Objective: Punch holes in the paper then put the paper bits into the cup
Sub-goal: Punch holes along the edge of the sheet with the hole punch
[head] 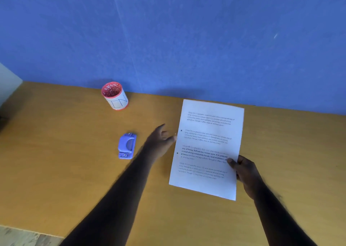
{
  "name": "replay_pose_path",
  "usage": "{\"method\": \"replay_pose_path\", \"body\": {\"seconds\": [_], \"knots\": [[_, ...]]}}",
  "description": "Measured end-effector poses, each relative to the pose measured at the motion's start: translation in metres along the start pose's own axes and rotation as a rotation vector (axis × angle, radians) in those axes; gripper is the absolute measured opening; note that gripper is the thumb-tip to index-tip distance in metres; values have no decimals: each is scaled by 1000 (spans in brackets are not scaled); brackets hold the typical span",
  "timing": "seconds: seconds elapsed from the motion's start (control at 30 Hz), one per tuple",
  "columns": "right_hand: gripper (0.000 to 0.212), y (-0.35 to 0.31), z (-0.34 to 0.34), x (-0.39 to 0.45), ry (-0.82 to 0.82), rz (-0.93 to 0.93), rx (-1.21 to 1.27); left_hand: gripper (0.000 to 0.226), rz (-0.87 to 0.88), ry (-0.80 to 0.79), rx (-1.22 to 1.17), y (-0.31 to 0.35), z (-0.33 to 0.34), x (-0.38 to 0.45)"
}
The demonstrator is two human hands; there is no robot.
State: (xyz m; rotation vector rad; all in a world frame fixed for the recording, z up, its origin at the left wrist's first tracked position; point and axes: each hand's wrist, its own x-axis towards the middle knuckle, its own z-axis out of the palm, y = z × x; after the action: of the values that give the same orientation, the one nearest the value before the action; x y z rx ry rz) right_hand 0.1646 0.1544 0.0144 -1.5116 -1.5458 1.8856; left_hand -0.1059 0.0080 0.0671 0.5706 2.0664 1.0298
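Note:
A white printed sheet of paper (207, 148) lies on the wooden table, with two small dark holes near its left edge. My right hand (245, 172) grips the sheet's right edge, thumb on top. My left hand (161, 139) hovers open just left of the paper, fingertips close to its left edge. A small purple hole punch (127, 145) rests on the table left of my left hand. A red cup (115, 95) with a white label stands upright further back on the left.
The wooden table (74, 171) runs up to a blue wall (168, 40) behind the cup and paper. The table's near-left corner ends at a pale floor (18, 236). A pale surface (7, 81) shows at the far left.

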Motion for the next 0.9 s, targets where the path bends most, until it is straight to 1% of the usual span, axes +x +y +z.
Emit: {"method": "replay_pose_path", "body": {"seconds": [0.03, 0.1, 0.17, 0.23, 0.37, 0.43, 0.5, 0.57, 0.6, 0.7, 0.77, 0.9], "knots": [[15, -7, -5, -5, -1, -30, 20, 66, -23, -70, -25, 4, 5, 1], [16, -21, -15, -16, -5, -103, 42, 45, 22, -179, -133, 11, 14, 2], [17, -35, -27, -25, -2, -186, 55, 20, 114, -199, -269, 24, 21, 1], [18, -47, -39, -33, 15, -275, 71, 7, 213, -156, -347, 40, 26, -2], [16, -71, -55, -43, 67, -454, 43, 6, 432, -97, -419, 63, 27, -10], [18, -79, -60, -41, 110, -485, -8, 6, 490, -85, -420, 68, 29, -14], [16, -80, -63, -34, 156, -476, -49, 6, 518, -60, -393, 66, 32, -16], [12, -74, -63, -24, 192, -454, -48, 16, 508, -40, -373, 61, 37, -17], [11, -69, -62, -19, 204, -443, -50, 17, 493, -29, -364, 57, 41, -16], [11, -50, -57, -4, 233, -339, -72, 12, 418, 1, -300, 43, 52, -13], [18, -40, -55, 0, 223, -287, -81, 9, 376, -4, -273, 36, 57, -13], [10, -40, -57, 6, 182, -280, -108, 9, 378, 13, -289, 33, 56, -11]]}}
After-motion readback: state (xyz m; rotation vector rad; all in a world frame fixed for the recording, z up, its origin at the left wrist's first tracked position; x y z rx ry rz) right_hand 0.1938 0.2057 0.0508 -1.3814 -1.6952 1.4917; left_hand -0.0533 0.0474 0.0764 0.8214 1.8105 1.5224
